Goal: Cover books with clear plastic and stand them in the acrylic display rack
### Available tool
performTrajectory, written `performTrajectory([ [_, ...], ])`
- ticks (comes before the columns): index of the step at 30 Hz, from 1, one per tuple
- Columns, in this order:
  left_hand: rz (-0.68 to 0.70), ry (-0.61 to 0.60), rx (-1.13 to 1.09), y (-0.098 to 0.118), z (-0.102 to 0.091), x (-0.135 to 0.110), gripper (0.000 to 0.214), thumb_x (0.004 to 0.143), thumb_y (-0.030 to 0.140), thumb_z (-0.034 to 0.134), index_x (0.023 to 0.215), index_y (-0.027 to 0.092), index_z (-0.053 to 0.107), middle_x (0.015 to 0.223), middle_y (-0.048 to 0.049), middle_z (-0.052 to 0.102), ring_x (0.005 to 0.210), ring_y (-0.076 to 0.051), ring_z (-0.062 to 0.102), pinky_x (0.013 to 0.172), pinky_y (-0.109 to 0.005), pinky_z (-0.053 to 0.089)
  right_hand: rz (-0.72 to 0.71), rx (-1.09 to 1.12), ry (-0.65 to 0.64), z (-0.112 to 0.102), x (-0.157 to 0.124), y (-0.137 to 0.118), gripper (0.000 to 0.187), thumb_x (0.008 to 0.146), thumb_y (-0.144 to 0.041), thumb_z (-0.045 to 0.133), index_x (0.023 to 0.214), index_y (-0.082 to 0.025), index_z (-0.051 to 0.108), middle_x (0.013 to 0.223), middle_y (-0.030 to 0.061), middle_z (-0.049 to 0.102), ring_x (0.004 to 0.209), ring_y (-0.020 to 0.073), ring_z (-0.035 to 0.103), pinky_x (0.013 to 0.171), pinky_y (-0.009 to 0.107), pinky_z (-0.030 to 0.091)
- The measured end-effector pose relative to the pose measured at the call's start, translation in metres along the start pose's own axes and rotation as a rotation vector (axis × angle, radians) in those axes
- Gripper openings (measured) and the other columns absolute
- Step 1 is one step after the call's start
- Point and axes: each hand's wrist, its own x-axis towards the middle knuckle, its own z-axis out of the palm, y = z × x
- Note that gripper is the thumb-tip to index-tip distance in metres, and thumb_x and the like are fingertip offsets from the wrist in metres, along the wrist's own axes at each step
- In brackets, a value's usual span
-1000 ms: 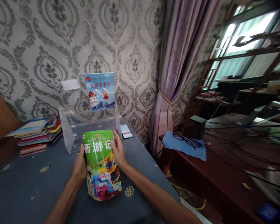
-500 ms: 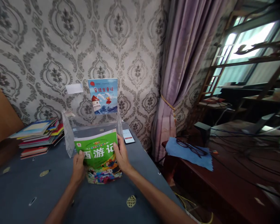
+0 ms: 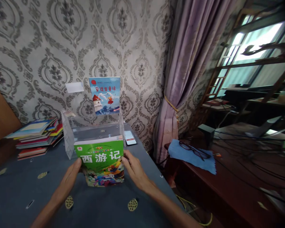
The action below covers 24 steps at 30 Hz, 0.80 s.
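A green storybook (image 3: 103,163) with white Chinese characters and cartoon figures stands upright on the dark table, its white page edges showing on top. Against its left edge rests my left hand (image 3: 72,172), fingers partly hidden behind the cover. My right hand (image 3: 134,167) presses the right edge, thumb near the cover's side. Between them the two hands hold the book. Just behind it is a clear plastic display stand (image 3: 68,136). A blue storybook (image 3: 106,95) is propped upright at the stand's upper back, right of a blank white label (image 3: 74,87).
A stack of books (image 3: 38,134) lies to the left on the table (image 3: 104,209). A phone (image 3: 130,138) is right of the stand. Farther right, glasses (image 3: 194,149) rest on a blue cloth (image 3: 180,155) atop a dark red desk (image 3: 204,186) with cables. A purple curtain (image 3: 178,69) hangs behind.
The green book is more upright and squarer to me. My thumbs have slid off its front cover to its side edges, and both hands have moved slightly apart.
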Motion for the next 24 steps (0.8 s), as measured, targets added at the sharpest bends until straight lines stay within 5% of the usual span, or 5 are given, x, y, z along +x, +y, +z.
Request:
performTrajectory([
  [3,-0.007,0.047,0.147,-0.001,-0.009,-0.010,0.050,0.073,0.058,0.078,0.107,0.022,0.076,0.122,-0.0110,0.072,0.107,-0.034,0.067,0.088,-0.040,0.058,0.076,0.048,-0.048,-0.002,-0.006,-0.004,0.031,0.104,-0.044,0.038,0.102,-0.022,0.059,0.089,0.0029,0.064,0.071,0.0164,0.061,0.064,0.027,0.051],
  [6,0.026,-0.079,0.069,0.005,-0.003,-0.018,0.055,0.075,0.063,0.074,0.108,0.019,0.075,0.126,-0.0140,0.070,0.112,-0.035,0.065,0.076,-0.036,0.061,0.109,0.132,-0.055,0.002,-0.010,-0.005,0.035,0.104,-0.050,0.036,0.107,-0.023,0.057,0.095,0.0044,0.064,0.072,0.0166,0.063,0.063,0.028,0.054],
  [16,-0.060,-0.127,-0.096,0.012,0.007,-0.018,0.052,0.078,0.057,0.074,0.110,0.015,0.073,0.106,-0.0149,0.076,0.109,-0.036,0.069,0.082,-0.041,0.061,0.164,0.086,-0.037,0.006,-0.014,-0.007,0.040,0.103,-0.055,0.033,0.115,-0.024,0.056,0.096,0.0044,0.066,0.073,0.0181,0.067,0.073,0.033,0.056],
  [24,0.060,-0.037,-0.119,0.031,0.025,-0.010,0.049,0.080,0.055,0.073,0.111,0.018,0.072,0.105,-0.0101,0.077,0.108,-0.033,0.068,0.076,-0.037,0.061,0.044,-0.011,0.063,0.002,0.015,-0.016,0.031,0.103,-0.044,0.035,0.111,-0.023,0.057,0.092,0.0042,0.065,0.081,0.0202,0.063,0.072,0.031,0.050],
])
